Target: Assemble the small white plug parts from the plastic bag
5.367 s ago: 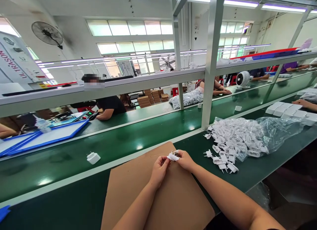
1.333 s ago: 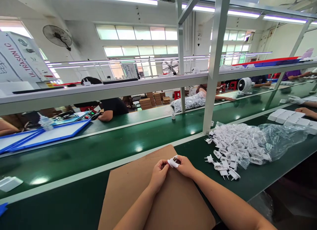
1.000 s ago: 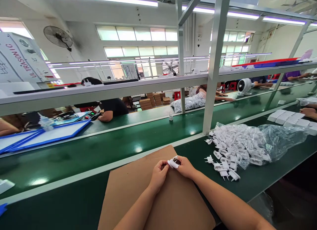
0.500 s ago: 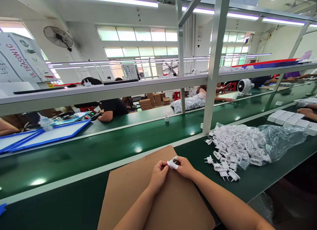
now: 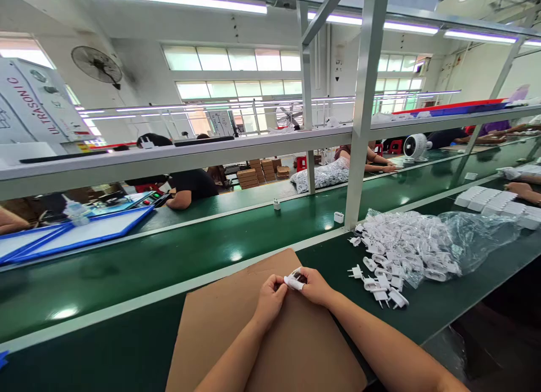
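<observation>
Over a sheet of brown cardboard (image 5: 236,324), a small white charger housing (image 5: 295,280) is pinched between my two hands; its open side shows something dark within. My left hand (image 5: 270,299) grips the left end with thumb and fingertips. My right hand (image 5: 316,287) closes around the right end, hiding part of it. To the right lies a heap of white two-pin plug parts (image 5: 406,248), some spilling from a clear plastic bag (image 5: 477,234). The loose ones nearest my right arm show their pins.
Beyond the cardboard runs a green conveyor belt (image 5: 203,248), carrying a white charger (image 5: 276,204) and another white piece (image 5: 338,217). A metal post (image 5: 361,110) and shelf (image 5: 253,148) stand ahead. White housings (image 5: 486,200) sit in rows at right, near a co-worker's hand (image 5: 524,190).
White pieces on the belt have shifted left; one has come out from behind the post. My hands stay nearly in place on the charger housing. The view has shifted slightly.
</observation>
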Action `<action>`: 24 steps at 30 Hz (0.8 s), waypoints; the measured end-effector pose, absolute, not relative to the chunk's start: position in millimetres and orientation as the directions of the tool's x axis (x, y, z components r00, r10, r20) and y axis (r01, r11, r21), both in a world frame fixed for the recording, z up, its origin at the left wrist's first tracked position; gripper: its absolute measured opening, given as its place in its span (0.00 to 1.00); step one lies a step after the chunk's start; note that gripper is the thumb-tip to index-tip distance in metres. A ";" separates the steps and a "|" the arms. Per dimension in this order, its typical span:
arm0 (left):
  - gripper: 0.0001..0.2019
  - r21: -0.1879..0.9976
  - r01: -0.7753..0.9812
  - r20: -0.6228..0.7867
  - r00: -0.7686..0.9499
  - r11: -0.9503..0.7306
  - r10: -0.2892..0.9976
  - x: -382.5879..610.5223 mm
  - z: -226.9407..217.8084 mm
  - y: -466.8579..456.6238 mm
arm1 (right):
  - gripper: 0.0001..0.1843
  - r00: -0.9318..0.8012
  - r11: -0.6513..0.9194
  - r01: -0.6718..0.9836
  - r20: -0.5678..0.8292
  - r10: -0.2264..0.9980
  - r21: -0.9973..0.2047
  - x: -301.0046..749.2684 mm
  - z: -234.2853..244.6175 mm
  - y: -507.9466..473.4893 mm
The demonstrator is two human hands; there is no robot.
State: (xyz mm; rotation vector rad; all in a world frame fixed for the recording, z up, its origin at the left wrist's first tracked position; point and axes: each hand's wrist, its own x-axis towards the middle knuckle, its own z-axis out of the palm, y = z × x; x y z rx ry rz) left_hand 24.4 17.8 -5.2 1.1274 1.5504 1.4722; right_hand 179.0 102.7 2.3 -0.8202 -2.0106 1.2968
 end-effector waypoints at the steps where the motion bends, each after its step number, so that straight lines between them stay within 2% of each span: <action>1: 0.09 0.992 0.122 0.073 -0.370 -0.029 0.926 24.8 -4.3 17.2 | 0.16 -0.627 0.333 0.176 0.155 0.764 -0.926 179.2 3.4 102.2; 12: 0.12 0.996 0.082 0.053 -0.361 -0.025 0.931 26.5 -5.2 17.1 | 0.16 -0.634 0.348 0.161 0.174 0.754 -0.923 179.0 1.9 102.6; 24: 0.11 0.990 0.136 0.070 -0.374 -0.020 0.925 25.8 -2.7 15.6 | 0.17 -0.631 0.366 0.168 0.185 0.754 -0.915 178.7 -0.6 103.8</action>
